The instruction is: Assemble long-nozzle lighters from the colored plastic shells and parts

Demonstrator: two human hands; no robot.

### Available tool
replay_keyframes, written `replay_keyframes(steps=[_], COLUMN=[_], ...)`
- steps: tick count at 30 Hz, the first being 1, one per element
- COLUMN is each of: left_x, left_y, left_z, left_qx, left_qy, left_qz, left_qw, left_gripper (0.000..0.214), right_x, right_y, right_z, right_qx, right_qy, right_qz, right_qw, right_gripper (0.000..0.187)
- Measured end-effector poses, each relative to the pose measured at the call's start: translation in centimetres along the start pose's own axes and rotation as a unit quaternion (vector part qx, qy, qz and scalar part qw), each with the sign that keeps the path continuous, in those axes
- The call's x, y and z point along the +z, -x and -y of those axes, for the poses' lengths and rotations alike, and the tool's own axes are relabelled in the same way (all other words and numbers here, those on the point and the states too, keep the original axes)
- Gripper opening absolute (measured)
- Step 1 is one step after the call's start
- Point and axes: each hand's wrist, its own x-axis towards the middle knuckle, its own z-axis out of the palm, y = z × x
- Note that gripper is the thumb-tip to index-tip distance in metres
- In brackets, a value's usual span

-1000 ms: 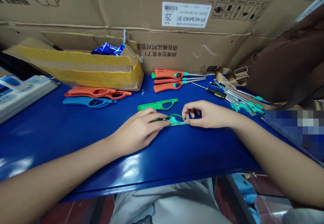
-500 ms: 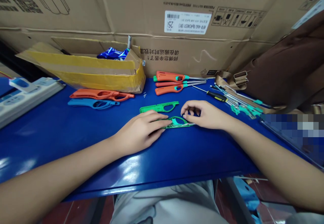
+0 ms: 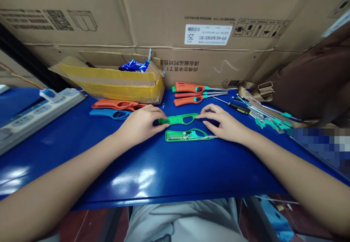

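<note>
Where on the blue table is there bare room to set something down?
Widest: the tabletop between left forearm, right forearm, filled green shell and front edge. Another: left, between power strip, blue shell and left forearm. Crowded: the back, with yellow-taped box, orange lighters, screwdriver and metal rods.

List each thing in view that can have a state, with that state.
Upper green shell: detached.
Left hand: at upper green shell's left end.
Right hand: fingertip at its right end.
Lower green shell: open, parts inside.
Taped box: open, blue packet inside.
Power strip: plug inserted.
Orange lighters: tubes attached.
Screwdriver: lying down.
</note>
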Motion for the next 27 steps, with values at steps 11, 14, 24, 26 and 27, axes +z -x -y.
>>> replay_keyframes(steps=[11,14,24,26,27], left_x=[0.9,1.0,0.2,0.1,0.0], left_y=[0.1,0.2,-0.2,-0.3,-0.3], left_z=[0.0,-0.2,-2.9,-3.1,-3.2], left_qx=[0.021,0.003,-0.128,-0.159,-0.172], left_qy=[-0.016,-0.005,0.309,0.374,0.395], left_qz=[0.018,-0.008,-0.01,0.015,0.027], left_qw=[0.999,1.0,0.942,0.913,0.902], left_gripper=[0.03,0.032,0.042,0.047,0.048], right_x=[-1.1,-0.9,-1.4,-1.5,-1.5], right_y=[0.0,0.0,0.0,0.1,0.1], right_z=[0.7,0.8,1.7,1.8,1.9], right_qx=[0.0,0.005,-0.037,-0.028,-0.028], right_qy=[0.058,0.042,0.057,0.057,0.058], right_qz=[-0.015,-0.017,-0.04,-0.014,-0.002], right_qw=[0.998,0.999,0.997,0.998,0.998], right_gripper=[0.008,0.016,0.037,0.039,0.04])
